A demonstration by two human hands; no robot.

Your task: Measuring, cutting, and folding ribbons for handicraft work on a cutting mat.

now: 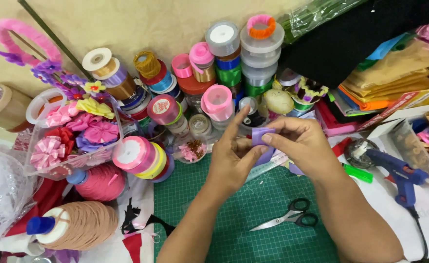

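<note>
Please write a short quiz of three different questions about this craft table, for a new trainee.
1. True or false: both hands hold the purple ribbon piece above the green cutting mat.
2. Which tool lies on the mat nearest the right forearm? A) black-handled scissors B) blue glue gun C) green marker
3. Fill in: the blue glue gun lies to the person's ____ of the mat.

Key
1. True: the left hand and the right hand pinch the piece between their fingers.
2. A: the scissors lie closed on the mat.
3. Right.
</note>
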